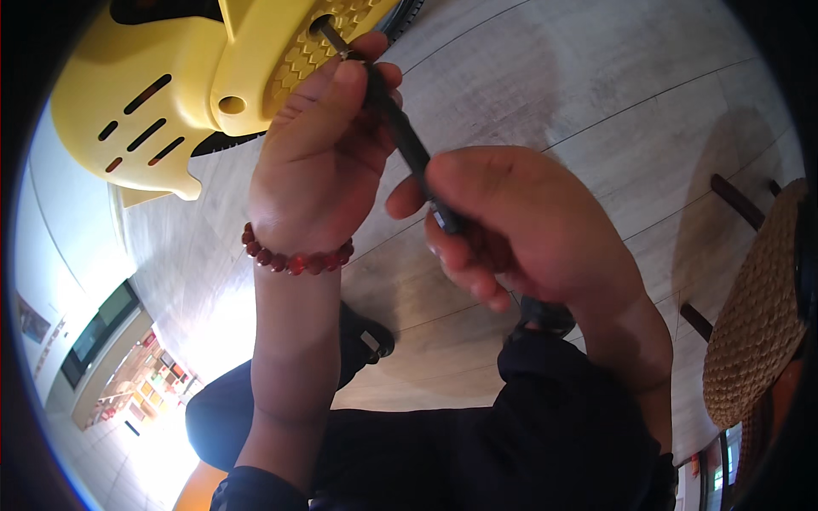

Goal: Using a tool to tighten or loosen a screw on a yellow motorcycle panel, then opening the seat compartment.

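A slim black screwdriver slants between my hands. Its metal shaft points up and left into a round recess in a yellow plastic body with slots and a honeycomb-textured panel. My left hand, a red bead bracelet at its wrist, pinches the screwdriver's upper part close to that recess. Thumb and fingers of my right hand grip the lower end of the handle. Whether the tip meets a screw inside the recess is hidden. Another round hole shows lower on the yellow body.
Pale wood-look floor spreads around my legs. At the right stands a seat with a woven cover and dark legs. My dark shoe is on the floor below my left hand. Strong light comes from the lower left.
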A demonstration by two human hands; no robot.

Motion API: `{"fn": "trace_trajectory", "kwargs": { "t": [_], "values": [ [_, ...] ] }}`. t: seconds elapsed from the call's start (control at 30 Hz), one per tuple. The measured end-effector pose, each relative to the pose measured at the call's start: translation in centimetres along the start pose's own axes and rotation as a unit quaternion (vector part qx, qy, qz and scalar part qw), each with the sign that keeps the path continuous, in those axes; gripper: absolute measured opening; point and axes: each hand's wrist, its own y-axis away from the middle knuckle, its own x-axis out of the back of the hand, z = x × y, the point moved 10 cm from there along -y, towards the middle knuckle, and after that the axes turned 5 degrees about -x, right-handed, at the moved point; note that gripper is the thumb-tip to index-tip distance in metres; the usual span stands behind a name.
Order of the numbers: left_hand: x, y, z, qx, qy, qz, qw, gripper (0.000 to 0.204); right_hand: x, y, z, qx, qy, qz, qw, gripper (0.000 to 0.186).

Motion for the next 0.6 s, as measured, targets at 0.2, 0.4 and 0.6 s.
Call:
{"fn": "trace_trajectory", "kwargs": {
  "t": [0.2,0.4,0.6],
  "values": [
    [-0.1,0.6,0.2,0.004,-0.046,0.056,0.997,0.028,-0.3,1.8,-4.6,0.256,0.567,0.268,0.736,0.024],
    [-0.3,0.1,0.4,-0.009,0.035,-0.015,0.999,0.028,-0.7,3.3,-5.2,0.356,0.478,0.274,0.755,0.040],
    [-0.4,0.0,-0.2,-0.016,0.031,-0.012,0.999,0.030,2.5,0.4,-1.9,0.205,-0.105,0.110,0.967,0.056]
  ]
}}
